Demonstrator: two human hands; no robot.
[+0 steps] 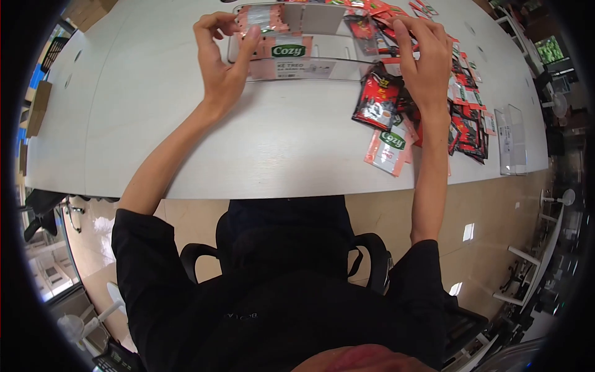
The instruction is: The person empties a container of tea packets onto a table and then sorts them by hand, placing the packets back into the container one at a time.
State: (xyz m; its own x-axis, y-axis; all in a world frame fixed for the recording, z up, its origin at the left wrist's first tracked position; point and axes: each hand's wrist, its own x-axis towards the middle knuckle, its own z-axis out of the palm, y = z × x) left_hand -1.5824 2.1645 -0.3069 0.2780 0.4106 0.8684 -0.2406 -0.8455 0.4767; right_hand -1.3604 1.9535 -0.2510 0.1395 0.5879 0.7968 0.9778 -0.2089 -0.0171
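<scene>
A clear plastic bin [344, 69] with a white label stands at the far middle of the table, holding pink Cozy sachets [273, 47] at its left end. My left hand [224, 65] reaches over that end, its fingers and thumb bent around the upper pink sachets [265, 17]. A black-and-red sachet [362, 30] shows at the bin's right end. Just beyond it, my right hand [426, 65] is over the sachet pile, thumb and forefinger tips close together. What they pinch, if anything, is hidden. Below lies another black-and-red sachet [378, 99].
Mixed sachets [468, 127] spread in a loose heap to the right, with a pink Cozy sachet [387, 150] at its near side. A second clear bin [512, 142] stands near the table's right edge. The white table [273, 149] ends close to my body.
</scene>
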